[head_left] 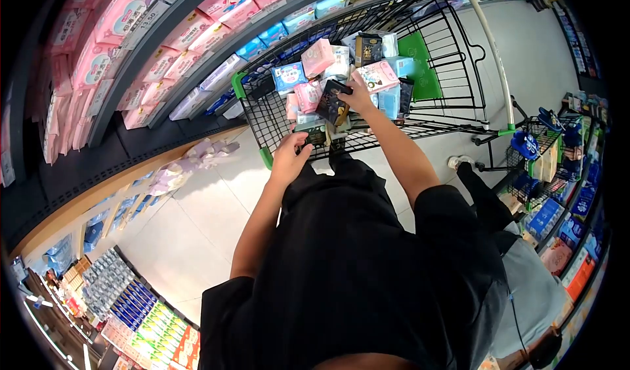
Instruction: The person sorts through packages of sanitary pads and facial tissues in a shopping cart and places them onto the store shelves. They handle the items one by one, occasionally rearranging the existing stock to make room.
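In the aisle beside long shelves of pink packets point(105, 48), the left hand point(291, 157) curls over the near rim of the black wire shopping cart point(262, 111), gripping it. Farther right and deeper in the cart, the right hand point(357, 96) holds a dark flat packet point(331, 101), tilted, its long axis running toward the person, above heaped pastel packs point(318, 58).

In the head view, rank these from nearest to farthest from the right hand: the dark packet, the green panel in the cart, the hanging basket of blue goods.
1. The dark packet: touching the right hand, in the cart.
2. The green panel: up and to the right, against the cart's far end.
3. The hanging basket: outside the cart, far right in the picture.
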The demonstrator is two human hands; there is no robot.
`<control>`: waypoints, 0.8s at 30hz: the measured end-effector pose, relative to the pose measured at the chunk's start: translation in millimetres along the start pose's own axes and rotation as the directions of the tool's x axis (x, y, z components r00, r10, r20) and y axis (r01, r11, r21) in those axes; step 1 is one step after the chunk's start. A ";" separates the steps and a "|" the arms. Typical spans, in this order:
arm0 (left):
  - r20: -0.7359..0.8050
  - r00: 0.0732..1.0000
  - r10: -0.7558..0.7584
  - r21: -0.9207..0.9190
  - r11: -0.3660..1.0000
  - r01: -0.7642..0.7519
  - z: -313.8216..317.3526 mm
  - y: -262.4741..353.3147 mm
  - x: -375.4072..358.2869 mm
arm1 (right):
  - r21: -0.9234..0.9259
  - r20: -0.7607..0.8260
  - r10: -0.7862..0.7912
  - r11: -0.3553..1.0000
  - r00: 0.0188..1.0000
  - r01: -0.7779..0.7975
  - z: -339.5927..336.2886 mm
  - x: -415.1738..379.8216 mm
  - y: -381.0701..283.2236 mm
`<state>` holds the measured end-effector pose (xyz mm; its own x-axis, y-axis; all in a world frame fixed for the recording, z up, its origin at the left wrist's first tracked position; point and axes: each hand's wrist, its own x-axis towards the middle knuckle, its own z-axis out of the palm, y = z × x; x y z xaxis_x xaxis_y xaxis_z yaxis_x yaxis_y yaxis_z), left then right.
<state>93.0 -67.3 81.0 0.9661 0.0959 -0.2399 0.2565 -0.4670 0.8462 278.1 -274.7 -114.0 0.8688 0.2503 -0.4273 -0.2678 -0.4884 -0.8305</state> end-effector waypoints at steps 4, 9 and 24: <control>-0.058 0.998 -0.038 -0.021 0.999 0.037 13.7 -9.6 6.5 | 0.550 0.360 0.133 0.769 0.923 -0.325 -58.0 -56.1 -65.9; 0.114 0.974 -0.194 -0.324 0.920 0.221 31.3 4.6 24.9 | 0.473 0.500 -0.058 0.854 0.864 -0.217 -91.6 -95.3 -97.2; 0.042 0.944 -0.328 -0.169 0.929 0.330 43.7 6.9 -5.1 | -0.795 0.163 -0.297 0.525 0.941 0.303 -142.2 45.0 72.9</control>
<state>88.6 -109.4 67.3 0.8265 0.2068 -0.5236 0.5621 -0.2531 0.7874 356.9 -417.9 -142.9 0.8292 0.5164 -0.2139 0.4539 -0.8455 -0.2813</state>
